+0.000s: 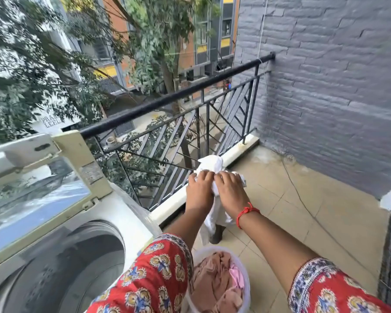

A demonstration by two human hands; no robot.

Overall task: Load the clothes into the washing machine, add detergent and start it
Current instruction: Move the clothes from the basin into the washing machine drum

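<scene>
A white garment (210, 164) hangs in the air in front of me, bunched at the top and trailing down between my arms. My left hand (200, 185) and my right hand (230, 188) both grip it side by side, above the floor and right of the washing machine. The top-loading washing machine (131, 219) stands at the lower left with its glass lid (34, 195) raised and its drum (66, 267) open. Below my arms a pale round laundry tub (246, 285) holds brown and pink clothes (215, 283).
A black metal balcony railing (174, 98) runs behind the machine to a grey brick wall (325, 98) on the right. Beige floor tiles (314, 222) stretch to the right of the tub. A thin cord lies across the tiles. A dark ribbed object stands at the right edge.
</scene>
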